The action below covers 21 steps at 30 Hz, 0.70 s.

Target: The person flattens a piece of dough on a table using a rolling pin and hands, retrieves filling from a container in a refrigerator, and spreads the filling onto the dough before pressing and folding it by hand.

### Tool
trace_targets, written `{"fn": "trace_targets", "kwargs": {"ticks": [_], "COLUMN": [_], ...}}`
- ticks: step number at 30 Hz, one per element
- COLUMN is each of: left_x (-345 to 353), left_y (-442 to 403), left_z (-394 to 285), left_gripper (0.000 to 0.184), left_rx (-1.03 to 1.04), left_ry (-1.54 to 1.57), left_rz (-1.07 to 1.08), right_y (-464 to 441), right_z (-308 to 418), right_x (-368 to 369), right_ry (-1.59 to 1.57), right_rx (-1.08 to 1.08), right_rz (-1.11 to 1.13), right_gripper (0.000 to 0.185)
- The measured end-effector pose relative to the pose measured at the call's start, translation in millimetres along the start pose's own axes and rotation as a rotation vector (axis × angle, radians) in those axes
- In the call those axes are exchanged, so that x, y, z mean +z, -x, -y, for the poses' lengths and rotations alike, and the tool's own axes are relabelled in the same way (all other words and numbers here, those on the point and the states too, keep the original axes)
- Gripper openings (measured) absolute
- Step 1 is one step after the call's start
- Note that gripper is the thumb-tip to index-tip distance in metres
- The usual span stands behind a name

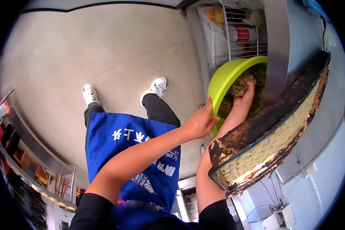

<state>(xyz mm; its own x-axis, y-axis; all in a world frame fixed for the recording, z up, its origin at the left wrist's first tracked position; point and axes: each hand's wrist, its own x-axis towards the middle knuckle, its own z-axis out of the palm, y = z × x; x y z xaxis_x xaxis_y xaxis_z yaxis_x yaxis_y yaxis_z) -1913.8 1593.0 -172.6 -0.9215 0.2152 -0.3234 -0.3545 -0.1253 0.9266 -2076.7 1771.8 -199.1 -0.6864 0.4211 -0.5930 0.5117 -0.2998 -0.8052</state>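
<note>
A lime-green bowl [219, 82] stands tilted under the metal counter edge, partly hidden by it. My left hand [201, 122] is closed on the bowl's near rim, fingertips at its outer edge. Inside the bowl is a clumpy, greenish-brown mixture [239, 86]. My right hand [245, 99] reaches into the bowl, its fingers curled round a lump of this mixture. The rest of the mixture is partly hidden behind my right forearm and the counter.
A charred, dark-edged pan [272, 126] with pale dimpled food juts out over my right forearm. A white wire rack [229, 34] with a red-labelled bottle [244, 34] stands beyond the bowl. Shelves with goods [27, 161] are at left. A metal counter edge [278, 46] runs beside the bowl.
</note>
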Motion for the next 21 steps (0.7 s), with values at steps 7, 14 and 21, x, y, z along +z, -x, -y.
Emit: {"fn": "trace_targets", "kwargs": {"ticks": [7,14,21], "left_x": [1.6,7.6,-6.0], "left_y": [0.1,-2.1,-8.0], "left_z": [-8.5,1.7,-5.8], "left_gripper": [0.086,0.086,0.087], "left_rx": [-0.064,0.027,-0.117], "left_ry": [-0.078,-0.049,0.031], "left_rz": [0.038,-0.027,0.074], "right_y": [-42.8,1.0,70.5], "right_z": [-2.1,3.6,-20.4], "right_x": [-71.8,-71.6,-121.5], "right_ry": [-0.262,-0.954,-0.956], "right_rx": [-0.074,0.150,0.178], "right_rz": [0.069,0.364,0.317], "right_gripper": [0.068,0.066,0.068]}}
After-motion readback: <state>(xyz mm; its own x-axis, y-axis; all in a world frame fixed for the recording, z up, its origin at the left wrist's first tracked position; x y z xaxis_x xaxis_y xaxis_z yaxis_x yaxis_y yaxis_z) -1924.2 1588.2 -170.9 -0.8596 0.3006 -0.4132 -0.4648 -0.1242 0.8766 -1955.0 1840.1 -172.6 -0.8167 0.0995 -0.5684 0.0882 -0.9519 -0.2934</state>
